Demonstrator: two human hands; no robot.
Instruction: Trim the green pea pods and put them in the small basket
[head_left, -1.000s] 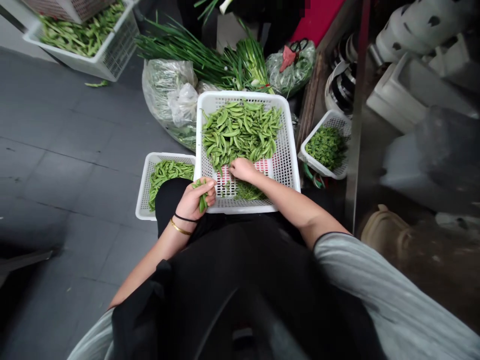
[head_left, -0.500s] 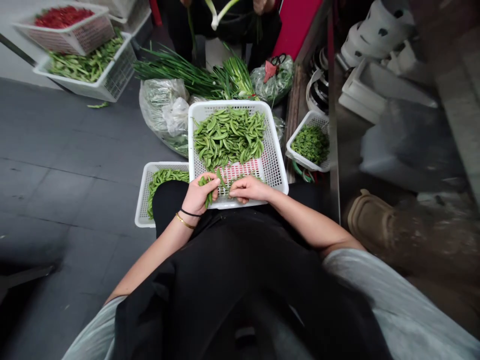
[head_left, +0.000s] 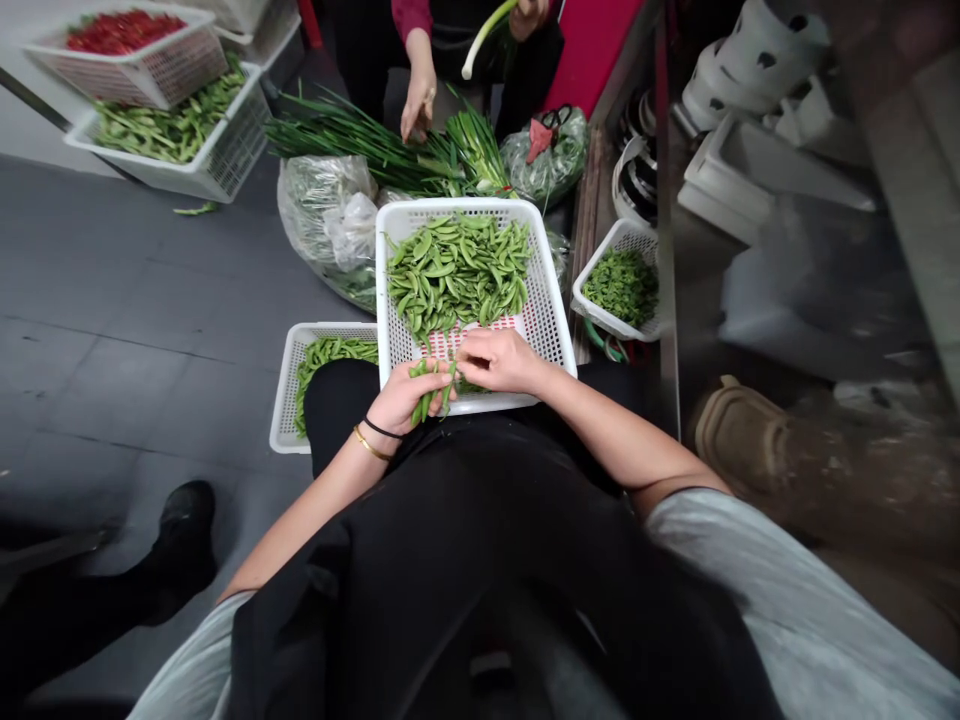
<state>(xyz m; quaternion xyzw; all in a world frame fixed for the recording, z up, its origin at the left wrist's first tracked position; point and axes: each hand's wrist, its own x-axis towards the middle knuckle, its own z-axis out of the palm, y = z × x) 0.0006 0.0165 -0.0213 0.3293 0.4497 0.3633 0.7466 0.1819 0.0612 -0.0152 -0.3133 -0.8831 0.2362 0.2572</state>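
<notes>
A white plastic basket rests on my lap, with a heap of green pea pods in its far half. My left hand is closed around several pea pods at the basket's near left edge. One pod sticks up between its thumb and fingers. Close beside it, my right hand pinches at the tip of that pod; what sits in its fingertips is too small to make out. Some small green scraps lie in the basket under my right hand.
A second white basket of pods stands by my left knee. Beyond lie green onions and bagged greens. A co-worker's hand reaches over them. A basket of leafy greens stands right, and a person's shoe at left.
My right hand has moved up and left to meet my left hand at a pod. The co-worker's hand has reached down to the onions. A shoe has come into view at left.
</notes>
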